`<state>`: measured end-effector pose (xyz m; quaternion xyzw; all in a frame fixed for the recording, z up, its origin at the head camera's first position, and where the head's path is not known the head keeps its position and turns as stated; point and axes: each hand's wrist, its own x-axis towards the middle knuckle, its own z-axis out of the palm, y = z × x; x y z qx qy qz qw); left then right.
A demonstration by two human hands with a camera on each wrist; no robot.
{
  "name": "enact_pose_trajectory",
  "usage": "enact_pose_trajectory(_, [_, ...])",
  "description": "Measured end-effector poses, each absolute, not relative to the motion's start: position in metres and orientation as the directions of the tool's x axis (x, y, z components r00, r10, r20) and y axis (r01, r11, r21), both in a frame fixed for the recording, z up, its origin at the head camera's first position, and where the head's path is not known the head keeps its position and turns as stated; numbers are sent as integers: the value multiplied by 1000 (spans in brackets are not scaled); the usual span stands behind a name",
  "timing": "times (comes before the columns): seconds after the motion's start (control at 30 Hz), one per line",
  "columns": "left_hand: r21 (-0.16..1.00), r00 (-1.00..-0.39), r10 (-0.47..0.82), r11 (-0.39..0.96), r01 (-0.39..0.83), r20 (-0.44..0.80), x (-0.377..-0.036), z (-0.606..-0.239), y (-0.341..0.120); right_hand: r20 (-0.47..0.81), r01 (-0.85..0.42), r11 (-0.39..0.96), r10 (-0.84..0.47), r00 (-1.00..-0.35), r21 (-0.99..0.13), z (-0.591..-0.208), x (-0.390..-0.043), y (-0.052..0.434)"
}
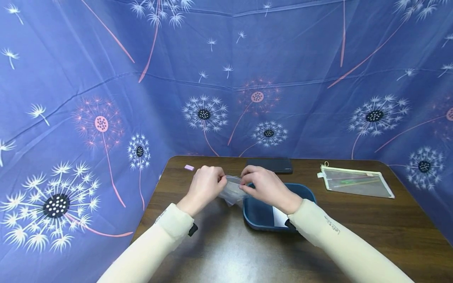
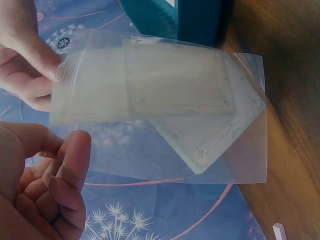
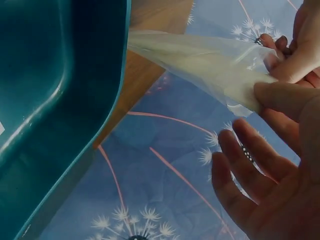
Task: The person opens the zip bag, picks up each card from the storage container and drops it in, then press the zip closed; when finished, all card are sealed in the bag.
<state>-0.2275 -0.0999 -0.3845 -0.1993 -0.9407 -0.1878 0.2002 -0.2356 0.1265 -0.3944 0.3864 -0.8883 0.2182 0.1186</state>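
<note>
Both hands, left hand (image 1: 204,185) and right hand (image 1: 263,185), pinch a clear bag (image 2: 165,105) (white cards inside) beside the blue tray (image 1: 304,192).

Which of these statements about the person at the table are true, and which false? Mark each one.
1. Both hands hold a clear plastic bag. True.
2. The bag is empty. False: flat pale sheets show inside it.
3. A blue tray sits under the right hand. True.
4. The pink eraser lies in the tray. False: it lies on the table, beyond the left hand.
5. The mesh zip pouch lies on the table's right. True.
</note>
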Motion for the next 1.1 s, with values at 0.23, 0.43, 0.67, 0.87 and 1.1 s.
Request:
enact_pose_trajectory(0.23, [275,-839,305,847,455,450,-227,-384,-99,305,-771,578,-708,-637,-268,-396,-244,115])
enact_pose_trajectory(0.43, [272,-836,309,846,459,453,-226,-384,-99,267,-779,573,-732,-627,-256,-401,-251,111])
enact_pose_trajectory(0.67, [273,-838,302,848,454,455,-226,-385,-99,263,-790,571,-745,-612,-222,-406,-256,111])
enact_pose_trajectory(0.87, [272,-838,303,849,454,454,-227,-385,-99,276,-799,561,-749,-602,-216,-408,-256,112])
enact_pose_trajectory(1.1, [273,-839,305,848,454,450,-228,-384,-100,287,-798,563,-745,-603,-215,-403,-255,112])
